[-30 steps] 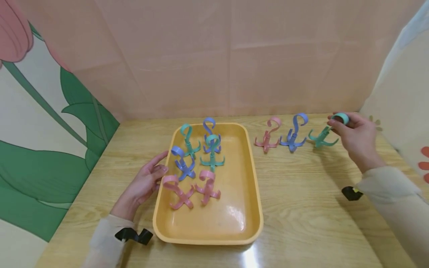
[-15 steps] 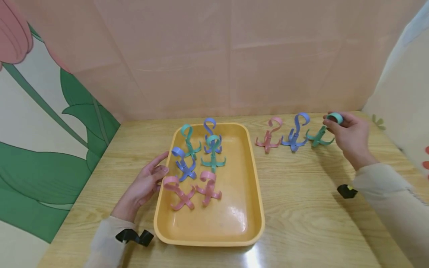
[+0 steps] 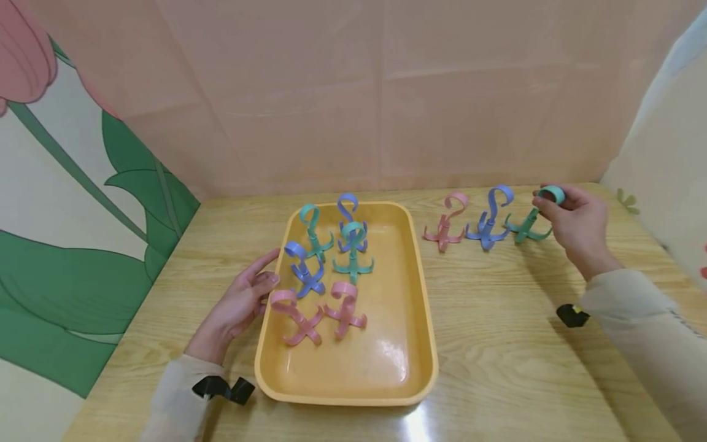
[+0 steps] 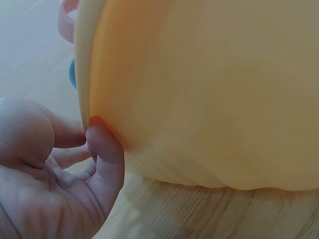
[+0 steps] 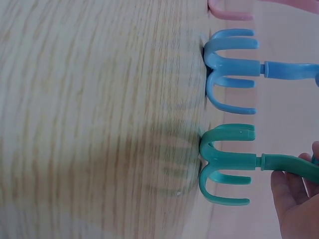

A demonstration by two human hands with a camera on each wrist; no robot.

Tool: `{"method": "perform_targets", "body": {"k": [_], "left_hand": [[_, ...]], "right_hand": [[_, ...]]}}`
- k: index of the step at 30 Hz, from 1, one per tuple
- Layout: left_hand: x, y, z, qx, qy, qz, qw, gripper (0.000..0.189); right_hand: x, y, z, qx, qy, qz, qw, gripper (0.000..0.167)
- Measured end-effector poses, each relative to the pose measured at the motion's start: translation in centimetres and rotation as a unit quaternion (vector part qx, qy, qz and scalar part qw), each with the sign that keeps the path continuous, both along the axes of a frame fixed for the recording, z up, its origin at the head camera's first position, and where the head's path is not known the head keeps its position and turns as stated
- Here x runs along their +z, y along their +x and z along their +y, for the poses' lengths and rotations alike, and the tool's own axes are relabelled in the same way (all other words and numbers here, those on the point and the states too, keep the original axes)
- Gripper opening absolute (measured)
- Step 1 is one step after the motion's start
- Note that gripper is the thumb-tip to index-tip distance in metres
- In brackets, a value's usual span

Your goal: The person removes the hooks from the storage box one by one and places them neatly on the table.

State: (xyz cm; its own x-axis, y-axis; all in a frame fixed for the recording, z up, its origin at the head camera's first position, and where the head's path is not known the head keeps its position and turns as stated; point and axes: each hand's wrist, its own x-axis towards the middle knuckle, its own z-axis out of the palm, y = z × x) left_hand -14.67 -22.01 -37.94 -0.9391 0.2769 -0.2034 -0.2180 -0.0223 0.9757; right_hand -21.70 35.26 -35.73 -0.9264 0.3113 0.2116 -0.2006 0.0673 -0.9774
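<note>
In the head view my right hand holds a green four-pronged hook by its curled top. The right wrist view shows that green hook upright with its base at the table surface. Left of it on the table stand a blue hook and a pink hook, forming a row. My left hand is at the left side of a yellow tray; in the left wrist view its thumb and a finger pinch the tray's rim.
Inside the tray stand two green hooks, two blue hooks and two pink hooks, mostly toward its left. A pink cloth hangs behind the wooden table. Patterned panels border both sides.
My right hand has shifted a little left with the green hook, bringing it closer to the blue one, then stayed there. The left hand stays at the tray.
</note>
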Motion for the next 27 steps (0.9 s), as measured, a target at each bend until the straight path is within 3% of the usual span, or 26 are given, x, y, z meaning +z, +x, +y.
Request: {"method": "perform_targets", "body": {"k": [7,21,27], "left_hand": [[-0.06,0.22,-0.25,0.005,-0.002,-0.005,1.0000,0.059],[-0.02,-0.48,0.18,0.006,-0.005,-0.004,1.0000,0.058],[-0.10,-0.33,0.02,0.005,-0.009,-0.003,0.9999,0.058]], "right_hand": [[-0.08,-0.02,-0.36,0.008,-0.014,-0.020,0.9997,0.025],[0.54,-0.18,0.53,-0.003,0.067,-0.052,0.9964,0.024],[0.70,-0.06,0.31,-0.038,0.111,-0.069,0.9907,0.045]]}}
